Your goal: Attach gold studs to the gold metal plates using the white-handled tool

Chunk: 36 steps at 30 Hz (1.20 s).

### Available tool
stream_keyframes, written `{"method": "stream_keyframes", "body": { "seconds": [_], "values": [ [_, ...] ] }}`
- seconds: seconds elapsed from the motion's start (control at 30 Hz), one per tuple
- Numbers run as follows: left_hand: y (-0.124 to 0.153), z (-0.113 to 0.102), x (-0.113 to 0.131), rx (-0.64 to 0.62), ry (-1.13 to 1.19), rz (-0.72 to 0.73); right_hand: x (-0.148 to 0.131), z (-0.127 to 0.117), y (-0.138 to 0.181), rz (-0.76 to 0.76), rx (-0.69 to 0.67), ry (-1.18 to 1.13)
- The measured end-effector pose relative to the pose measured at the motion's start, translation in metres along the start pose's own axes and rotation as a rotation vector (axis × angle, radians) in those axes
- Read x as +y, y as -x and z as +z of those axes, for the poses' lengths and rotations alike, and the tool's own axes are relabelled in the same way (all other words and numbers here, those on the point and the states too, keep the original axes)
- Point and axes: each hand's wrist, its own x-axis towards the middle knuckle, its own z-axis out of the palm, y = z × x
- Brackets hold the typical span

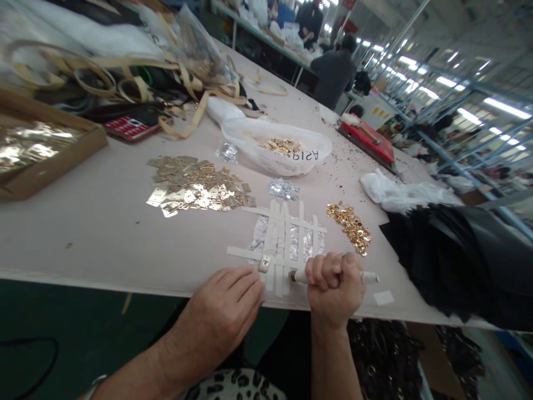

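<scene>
— Starting far left: cardboard box (41, 150) on the table (83, 233), shiny foil inside. Just right of that, a red keypad (129, 126) under a tangle of tan straps (137, 83).

— And toward the middle?

— Heap of gold plates (195, 186) spread flat, well clear of the near edge. Farther back, a plastic bag (278, 158) with more gold bits in it.

— Down to the hands, then.

— Left hand (227, 308) palm down at the near edge, fingers straight and close together, gripping nothing, tips right up against the white strips (283, 244). Small gold plate (265, 263) sitting on one strip, just beside those fingertips. Silver foil under the strips.

— Right side?

— Right hand (333, 286) clenched into a tight fist round a white handle (368, 277), lying crosswise over the near ends of the strips, one end poking out on each side of the fist.

— Beyond that?

— Little pile of gold fittings (352, 225) just past the fist, white cloth (400, 194) farther right, then black sheeting (458, 261) draped over the right corner.
</scene>
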Motion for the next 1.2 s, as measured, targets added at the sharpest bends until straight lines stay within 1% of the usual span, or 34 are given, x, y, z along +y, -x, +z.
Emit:
{"method": "stream_keyframes", "body": {
  "seconds": [0.13, 0.23, 0.33, 0.47, 0.7, 0.8, 0.93, 1.07, 1.13, 1.2],
  "values": [
    [0.002, -0.001, -0.009, -0.013, 0.024, 0.022, 0.007, 0.007, -0.007, 0.133, 0.096, -0.103],
    [-0.001, -0.001, -0.021, -0.099, 0.021, 0.082, 0.017, 0.010, -0.015, 0.233, 0.196, -0.160],
    [-0.002, 0.001, -0.027, -0.152, 0.046, 0.099, 0.029, 0.009, -0.017, 0.271, 0.256, -0.182],
    [-0.001, 0.004, -0.027, -0.126, 0.074, 0.074, 0.037, 0.007, -0.016, 0.298, 0.277, -0.197],
    [0.001, 0.011, -0.027, -0.053, 0.094, 0.069, 0.039, 0.008, -0.015, 0.294, 0.285, -0.228],
    [0.001, 0.012, -0.028, -0.007, 0.085, 0.098, 0.039, 0.009, -0.013, 0.239, 0.225, -0.164],
    [0.001, 0.015, -0.028, 0.060, 0.047, 0.119, 0.037, 0.020, -0.007, 0.136, 0.091, -0.081],
    [0.003, 0.020, -0.027, 0.108, 0.047, 0.125, 0.036, 0.037, 0.003, 0.037, -0.139, 0.020],
    [0.004, 0.021, -0.027, 0.126, 0.074, 0.124, 0.039, 0.042, 0.010, -0.005, -0.265, 0.116],
    [0.005, 0.020, -0.027, 0.146, 0.103, 0.135, 0.043, 0.042, 0.016, -0.060, -0.348, 0.248]
  ]
}}
